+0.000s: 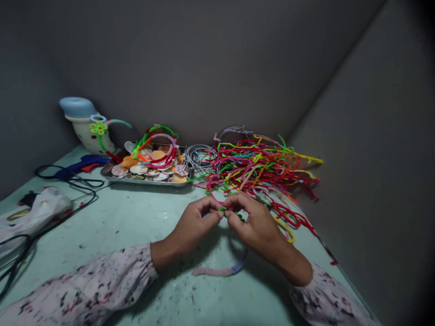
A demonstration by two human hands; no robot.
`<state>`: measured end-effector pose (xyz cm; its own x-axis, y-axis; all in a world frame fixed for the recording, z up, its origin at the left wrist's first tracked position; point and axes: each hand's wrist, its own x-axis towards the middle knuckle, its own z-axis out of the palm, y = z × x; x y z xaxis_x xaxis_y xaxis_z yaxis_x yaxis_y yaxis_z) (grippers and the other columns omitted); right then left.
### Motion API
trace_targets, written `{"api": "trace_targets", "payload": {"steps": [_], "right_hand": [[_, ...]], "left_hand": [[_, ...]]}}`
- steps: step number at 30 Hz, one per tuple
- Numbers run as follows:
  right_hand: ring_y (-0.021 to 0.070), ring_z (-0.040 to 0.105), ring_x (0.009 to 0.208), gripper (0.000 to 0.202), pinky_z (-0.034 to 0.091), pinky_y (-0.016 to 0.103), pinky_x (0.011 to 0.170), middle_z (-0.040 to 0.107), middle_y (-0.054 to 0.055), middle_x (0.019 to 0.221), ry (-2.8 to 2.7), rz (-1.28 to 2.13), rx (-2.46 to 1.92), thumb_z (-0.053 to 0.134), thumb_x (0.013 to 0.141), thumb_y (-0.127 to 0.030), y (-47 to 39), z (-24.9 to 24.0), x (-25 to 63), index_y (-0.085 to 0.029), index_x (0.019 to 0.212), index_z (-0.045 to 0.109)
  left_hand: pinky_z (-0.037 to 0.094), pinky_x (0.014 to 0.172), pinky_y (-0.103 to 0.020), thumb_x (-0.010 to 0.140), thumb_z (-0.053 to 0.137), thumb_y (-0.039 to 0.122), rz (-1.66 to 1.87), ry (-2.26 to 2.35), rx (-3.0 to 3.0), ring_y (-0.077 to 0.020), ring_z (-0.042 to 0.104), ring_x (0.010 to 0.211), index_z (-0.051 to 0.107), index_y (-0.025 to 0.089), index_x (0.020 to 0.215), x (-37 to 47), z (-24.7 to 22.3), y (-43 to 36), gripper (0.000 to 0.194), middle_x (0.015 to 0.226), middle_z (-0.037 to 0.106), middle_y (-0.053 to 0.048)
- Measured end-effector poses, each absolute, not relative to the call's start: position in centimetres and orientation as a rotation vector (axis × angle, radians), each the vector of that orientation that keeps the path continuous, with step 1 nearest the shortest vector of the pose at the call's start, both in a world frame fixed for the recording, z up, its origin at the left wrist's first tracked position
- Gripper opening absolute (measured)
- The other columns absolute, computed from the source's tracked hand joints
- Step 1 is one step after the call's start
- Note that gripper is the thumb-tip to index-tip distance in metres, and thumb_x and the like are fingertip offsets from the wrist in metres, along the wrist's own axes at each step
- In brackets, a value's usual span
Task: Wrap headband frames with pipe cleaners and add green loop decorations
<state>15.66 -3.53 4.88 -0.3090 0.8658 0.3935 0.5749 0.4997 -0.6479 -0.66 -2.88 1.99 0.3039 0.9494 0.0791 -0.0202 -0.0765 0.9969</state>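
Observation:
Over the middle of the pale green table (136, 217), my left hand (197, 222) and my right hand (253, 222) meet fingertip to fingertip. Both pinch a small green fuzzy piece (222, 209) between thumbs and forefingers. Dark green fuzz shows by the right fingers. A curved band (214, 271), wrapped in pink and lilac fuzz, hangs or lies below the right hand; whether it joins the green piece is hidden. A pink fuzzy loop (211, 188) rises just behind the fingertips.
Behind my hands are a metal tray (149, 182) of shells with fuzzy hoops, wire coils (197, 156) and a colourful pile of pipe cleaners (261, 163). At left are a blue-lidded container (90, 129), a blue tool (79, 166), black cable (91, 192) and a plastic bag (50, 203).

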Motion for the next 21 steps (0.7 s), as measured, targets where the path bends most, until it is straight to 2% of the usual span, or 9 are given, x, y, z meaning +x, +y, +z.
{"api": "trace_targets", "payload": {"steps": [16,21], "right_hand": [[0.0153,0.060,0.076,0.020,0.045,0.028,0.071,0.064,0.002,0.082,-2.057,0.471,-1.175,0.053,0.076,-0.007,-3.56,4.68,15.72,-0.019,0.089,0.063],[0.0153,0.061,0.077,0.018,0.046,0.028,0.071,0.065,0.002,0.082,-2.044,0.534,-1.197,0.054,0.077,-0.008,-3.47,5.14,16.03,-0.018,0.088,0.064]], "left_hand": [[0.033,0.062,-0.023,0.078,0.060,0.023,1.032,0.956,1.382,-0.0107,0.043,0.065,0.057,0.016,0.074,-0.49,2.18,-2.98,0.009,0.068,0.050,0.003],[0.031,0.061,-0.023,0.080,0.059,0.026,0.991,0.906,1.339,-0.0100,0.041,0.065,0.057,0.015,0.079,-0.57,2.10,-3.02,0.012,0.069,0.048,0.003]]}}
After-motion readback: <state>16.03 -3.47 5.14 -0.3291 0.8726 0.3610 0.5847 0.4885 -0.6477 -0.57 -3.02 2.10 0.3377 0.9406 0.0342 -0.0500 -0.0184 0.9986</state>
